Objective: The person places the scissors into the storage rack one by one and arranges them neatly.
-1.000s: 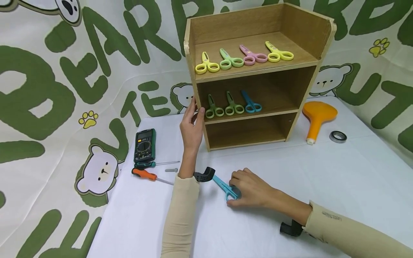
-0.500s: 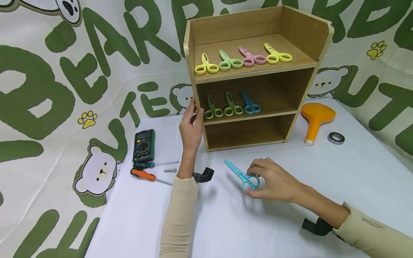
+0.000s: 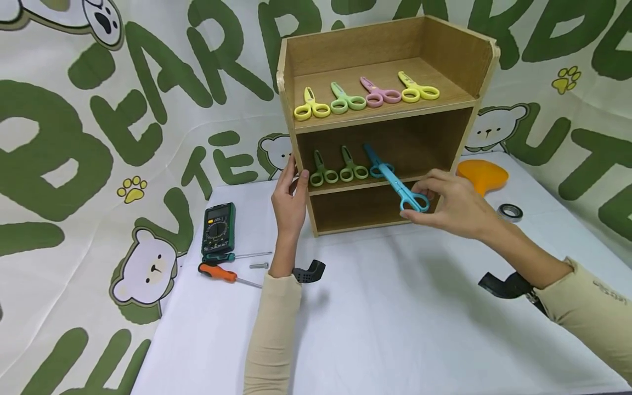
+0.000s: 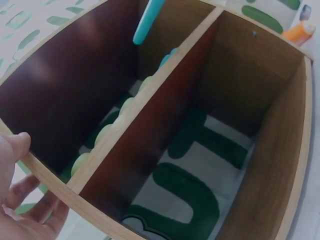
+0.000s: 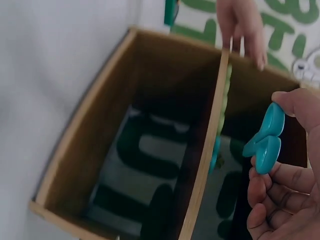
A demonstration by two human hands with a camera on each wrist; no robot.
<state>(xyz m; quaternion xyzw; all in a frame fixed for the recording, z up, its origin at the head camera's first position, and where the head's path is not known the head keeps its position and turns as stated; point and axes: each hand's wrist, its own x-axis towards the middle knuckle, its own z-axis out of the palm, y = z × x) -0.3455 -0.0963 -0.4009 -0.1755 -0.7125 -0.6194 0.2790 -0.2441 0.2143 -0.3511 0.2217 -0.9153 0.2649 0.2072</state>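
My right hand (image 3: 456, 206) pinches a pair of light blue scissors (image 3: 402, 192) by the handle loops, raised in front of the wooden shelf (image 3: 380, 122). Its blades point up and left, overlapping another pair of blue scissors on the middle tier. In the right wrist view, thumb and fingers hold the scissors' loops (image 5: 270, 137) from either side. My left hand (image 3: 289, 203) grips the left side panel of the shelf, thumb at the front edge and fingers along the outside. Two dark green scissors (image 3: 347, 167) lie left of the blue pair on that middle tier.
Yellow, green and pink scissors (image 3: 380, 93) line the top tier. At left lie a multimeter (image 3: 218, 227), a green screwdriver (image 3: 219, 257), an orange screwdriver (image 3: 219, 272) and a bolt (image 3: 259, 265). An orange paddle-shaped thing (image 3: 484, 174) and a black ring (image 3: 510, 212) are at right.
My right hand has lifted the light blue scissors off the table and carried them up and right to the front of the shelf. The left hand stays at the shelf's side.
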